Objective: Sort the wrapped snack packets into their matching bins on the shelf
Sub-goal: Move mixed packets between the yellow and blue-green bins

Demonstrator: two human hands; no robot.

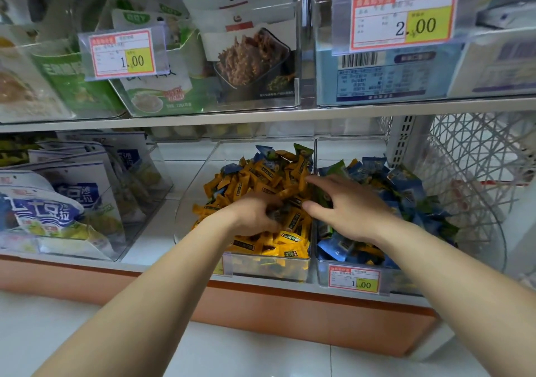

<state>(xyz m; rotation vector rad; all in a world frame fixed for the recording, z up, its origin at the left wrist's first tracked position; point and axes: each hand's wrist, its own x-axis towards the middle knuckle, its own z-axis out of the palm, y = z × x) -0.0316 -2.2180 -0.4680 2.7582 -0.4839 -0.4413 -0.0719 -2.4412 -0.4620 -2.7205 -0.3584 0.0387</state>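
Two clear bins stand side by side on the lower shelf. The left bin [203,173] is heaped with yellow snack packets [261,179], with a few blue and green ones at its back. The right bin [324,272] holds mostly blue packets [406,191] mixed with some green and yellow. My left hand [258,214] is down in the yellow pile, fingers curled round a dark packet. My right hand [348,205] hovers over the divider between the bins, fingers spread, thumb and forefinger apart above a green packet [322,197].
Price tags hang on the bin fronts [353,279]. Larger blue-and-white snack bags [58,202] fill clear bins to the left. The upper shelf [261,114] carries more boxes and bags. A white wire basket [478,156] stands to the right. White floor tiles lie below.
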